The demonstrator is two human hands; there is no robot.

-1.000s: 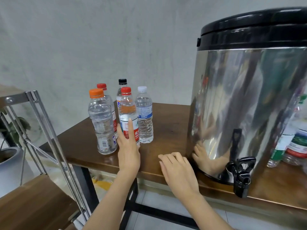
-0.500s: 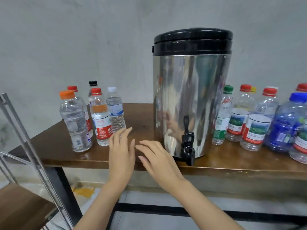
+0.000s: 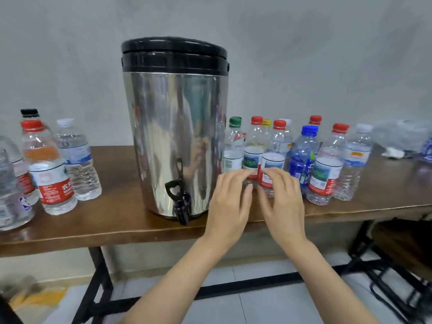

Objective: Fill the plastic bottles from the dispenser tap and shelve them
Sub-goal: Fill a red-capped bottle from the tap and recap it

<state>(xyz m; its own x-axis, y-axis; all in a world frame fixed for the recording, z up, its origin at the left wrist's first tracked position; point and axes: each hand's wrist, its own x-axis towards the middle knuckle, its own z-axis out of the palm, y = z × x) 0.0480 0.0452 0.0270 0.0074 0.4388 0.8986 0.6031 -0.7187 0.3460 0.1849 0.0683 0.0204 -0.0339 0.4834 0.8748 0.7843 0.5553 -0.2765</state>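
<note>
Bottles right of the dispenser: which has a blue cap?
The blue-tinted bottle, just beyond the right hand. The rest are clear, with red, green, yellow or white caps.

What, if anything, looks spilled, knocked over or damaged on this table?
No spill or toppled bottle shows. The dispenser and the bottles left and right of it stand upright. Small oddities only: the green-capped bottle seems to have a loose label scrap at its shoulder, and crumpled clear plastic lies at the table's far right.
</note>
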